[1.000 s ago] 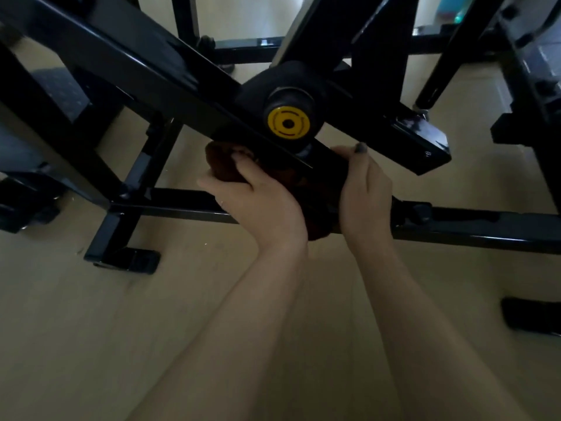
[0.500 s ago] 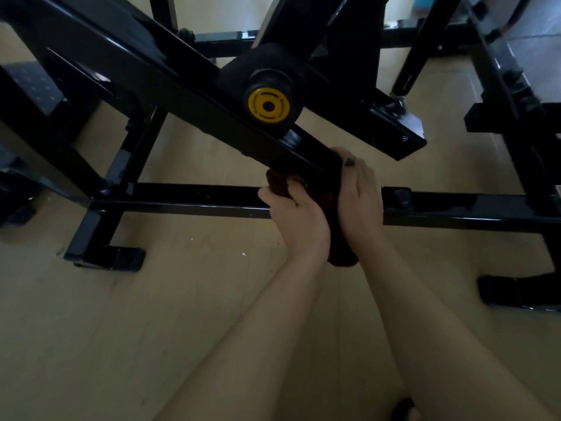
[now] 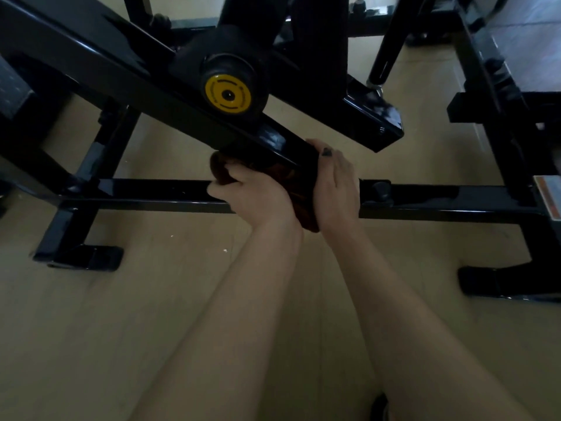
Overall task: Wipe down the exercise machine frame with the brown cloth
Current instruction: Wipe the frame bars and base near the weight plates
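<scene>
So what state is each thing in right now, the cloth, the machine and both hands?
Brown cloth: bunched, pressed against the underside of the slanted bar, held by both hands.
Black metal exercise machine frame: standing on the floor, glossy.
Slanted black frame bar: cloth at its lower end.
Left hand: fingers curled round the cloth.
Right hand: wrapped over cloth and bar end.
Yellow round cap: fitted on the pivot, untouched.

Open floor (image 3: 145, 314) is left below the low crossbar (image 3: 145, 194); upward it's pretty much blocked by the slanted beam (image 3: 100, 60).
</scene>
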The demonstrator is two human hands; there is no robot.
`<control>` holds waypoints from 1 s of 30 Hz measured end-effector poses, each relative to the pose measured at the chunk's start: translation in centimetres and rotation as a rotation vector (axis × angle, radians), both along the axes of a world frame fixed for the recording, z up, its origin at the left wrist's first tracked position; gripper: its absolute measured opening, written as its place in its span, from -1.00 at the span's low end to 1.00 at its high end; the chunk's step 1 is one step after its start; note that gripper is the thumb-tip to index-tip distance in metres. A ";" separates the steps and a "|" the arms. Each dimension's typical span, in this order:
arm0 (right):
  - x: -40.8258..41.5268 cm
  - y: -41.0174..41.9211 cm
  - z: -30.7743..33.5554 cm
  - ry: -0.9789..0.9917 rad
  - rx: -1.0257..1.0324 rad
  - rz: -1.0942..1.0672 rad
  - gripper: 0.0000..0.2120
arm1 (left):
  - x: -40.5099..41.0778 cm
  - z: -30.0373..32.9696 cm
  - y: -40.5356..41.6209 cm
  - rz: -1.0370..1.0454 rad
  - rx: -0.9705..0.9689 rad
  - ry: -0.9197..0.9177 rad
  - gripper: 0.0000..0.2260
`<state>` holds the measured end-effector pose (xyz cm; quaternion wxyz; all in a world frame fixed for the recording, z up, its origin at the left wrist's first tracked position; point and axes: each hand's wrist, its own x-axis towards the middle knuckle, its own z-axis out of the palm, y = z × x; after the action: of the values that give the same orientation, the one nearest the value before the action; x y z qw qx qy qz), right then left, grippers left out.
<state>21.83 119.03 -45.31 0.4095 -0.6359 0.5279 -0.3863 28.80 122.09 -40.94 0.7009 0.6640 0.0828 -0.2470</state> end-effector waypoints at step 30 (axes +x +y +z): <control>3.5 6.6 0.8 0.030 -0.326 -0.362 -0.72 | 7.8 -4.9 1.5 -1.170 0.383 -1.092 -0.74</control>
<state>25.37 125.65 -44.51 0.2179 -0.5942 0.5700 -0.5239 36.59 123.63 -45.87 0.2750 0.7346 -0.5885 -0.1960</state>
